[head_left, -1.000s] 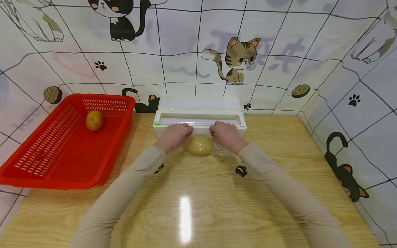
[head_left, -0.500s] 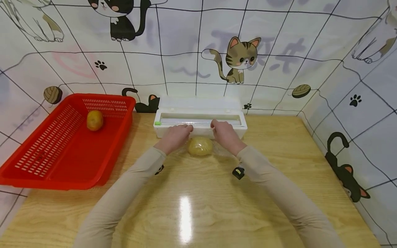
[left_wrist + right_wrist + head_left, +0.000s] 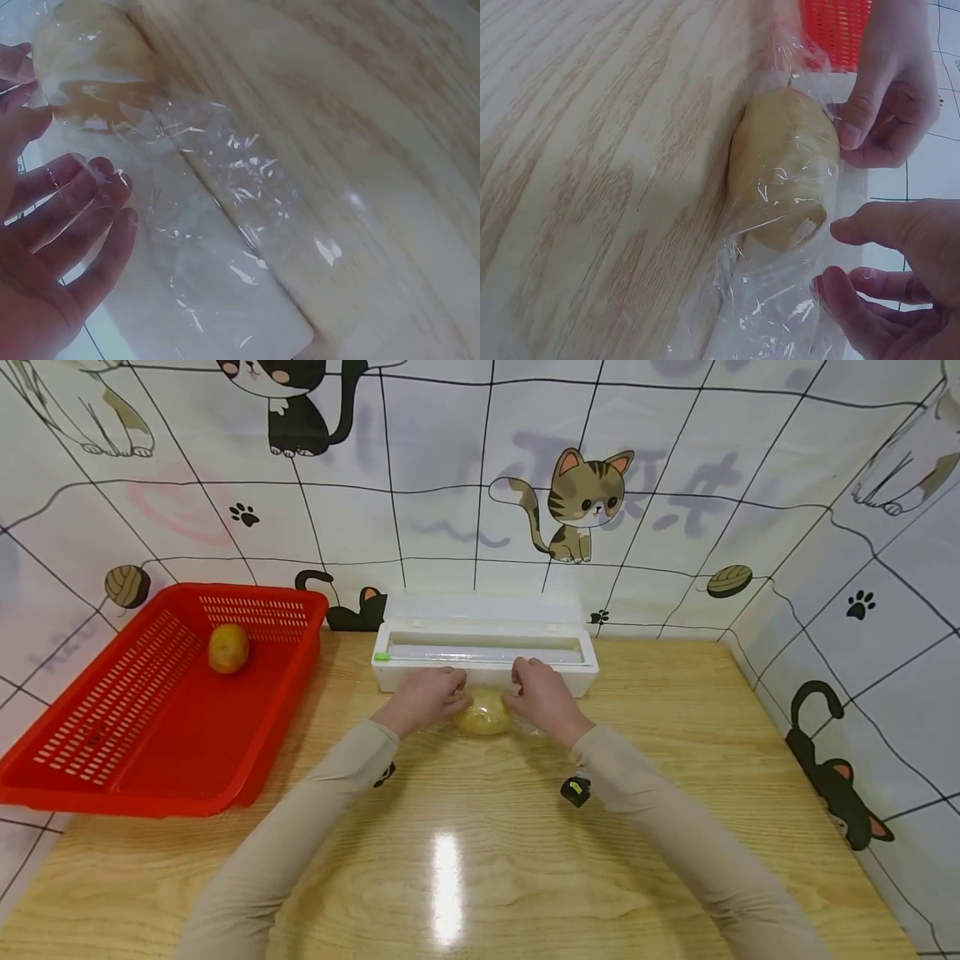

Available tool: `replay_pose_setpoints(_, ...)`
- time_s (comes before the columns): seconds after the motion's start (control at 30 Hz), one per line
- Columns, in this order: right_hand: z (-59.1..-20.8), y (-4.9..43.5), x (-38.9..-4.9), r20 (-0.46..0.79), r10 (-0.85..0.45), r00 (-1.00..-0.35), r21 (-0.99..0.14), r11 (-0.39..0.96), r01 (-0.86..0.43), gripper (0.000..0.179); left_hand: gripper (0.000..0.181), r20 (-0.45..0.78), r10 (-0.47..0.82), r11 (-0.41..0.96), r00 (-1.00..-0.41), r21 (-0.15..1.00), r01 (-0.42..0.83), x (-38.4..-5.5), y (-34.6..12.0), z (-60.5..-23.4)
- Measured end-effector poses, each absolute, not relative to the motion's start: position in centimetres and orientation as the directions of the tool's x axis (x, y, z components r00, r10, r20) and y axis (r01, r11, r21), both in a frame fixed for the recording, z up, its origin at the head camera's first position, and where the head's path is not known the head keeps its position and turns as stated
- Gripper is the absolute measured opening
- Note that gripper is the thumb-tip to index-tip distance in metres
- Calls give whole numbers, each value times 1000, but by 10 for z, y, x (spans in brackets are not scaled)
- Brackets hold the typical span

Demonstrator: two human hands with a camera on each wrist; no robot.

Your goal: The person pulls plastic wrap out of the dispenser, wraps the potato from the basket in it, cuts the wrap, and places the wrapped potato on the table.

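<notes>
A yellow potato point(image 3: 483, 713) sits under clear plastic wrap in front of a white cling film box point(image 3: 485, 658), whose lid stands raised. My left hand point(image 3: 426, 697) is at the potato's left side, thumb close to it; loose wrap point(image 3: 232, 165) lies against its spread, slightly bent fingers in the left wrist view. On the other side is my right hand point(image 3: 547, 697), its thumb by the potato. In the right wrist view its fingers point(image 3: 836, 296) are parted and touch or nearly touch the crinkled wrap point(image 3: 772, 300). Neither hand visibly pinches anything.
A red plastic basket point(image 3: 187, 735) stands on the left of the wooden table point(image 3: 525, 852), with another potato point(image 3: 228, 648) inside. A wall covering printed with cats point(image 3: 585, 506) closes off the back and right side. A green slider point(image 3: 382, 657) sits at the box's left end.
Both hands were gathered at the box's front edge. Now they are slightly lower, with fingers loosened and thumbs extended towards the potato. The box and basket stay put.
</notes>
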State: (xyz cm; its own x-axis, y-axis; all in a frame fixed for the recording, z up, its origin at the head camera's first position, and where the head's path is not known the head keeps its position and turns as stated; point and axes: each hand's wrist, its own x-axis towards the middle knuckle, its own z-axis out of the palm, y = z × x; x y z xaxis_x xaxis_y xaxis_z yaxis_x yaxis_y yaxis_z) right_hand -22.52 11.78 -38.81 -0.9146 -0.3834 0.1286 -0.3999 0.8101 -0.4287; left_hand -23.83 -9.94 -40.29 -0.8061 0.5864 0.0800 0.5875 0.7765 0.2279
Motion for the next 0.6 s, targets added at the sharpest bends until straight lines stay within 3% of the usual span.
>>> replay_pose_setpoints(0.3,-393,113,-223,176,-353,-919,-375,839,-394,23,22,69,598,768,-799,235,595,-239,-97,-402)
replay_pose_setpoints(0.6,-401,113,-218,237,-351,-906,-347,840,-417,27,13,128,658,733,-742,117,670,-236,-96,-405)
